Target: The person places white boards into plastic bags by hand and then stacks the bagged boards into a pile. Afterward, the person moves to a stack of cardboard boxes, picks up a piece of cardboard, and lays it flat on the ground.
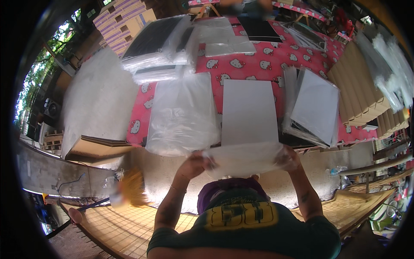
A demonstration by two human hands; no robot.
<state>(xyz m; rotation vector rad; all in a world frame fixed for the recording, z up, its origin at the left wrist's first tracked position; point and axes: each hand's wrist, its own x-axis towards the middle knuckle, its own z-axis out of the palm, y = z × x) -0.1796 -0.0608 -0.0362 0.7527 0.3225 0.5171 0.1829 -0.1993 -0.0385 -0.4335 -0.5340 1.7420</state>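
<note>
Between my two hands a clear plastic sleeve (246, 156) is stretched across the near end of a white sheet (249, 108). My left hand (199, 164) is closed on the sleeve's left side, and my right hand (289, 158) grips its right side; the fingers show partly through the film. The sheet lies flat on the pink patterned table cover (207, 64), its near edge at or under the sleeve; I cannot tell whether it is inside. Left of it lies a pile of clear plastic sleeves (181, 114). On the right is a stack of wrapped white sheets (317, 105).
Black panels in plastic (157, 36) are stacked at the far left, beside purple-striped cardboard boxes (125, 21). A black panel (258, 29) lies at the back. Folded brown cardboard (358, 88) stands at the right edge. A broom (131, 187) is low on the left.
</note>
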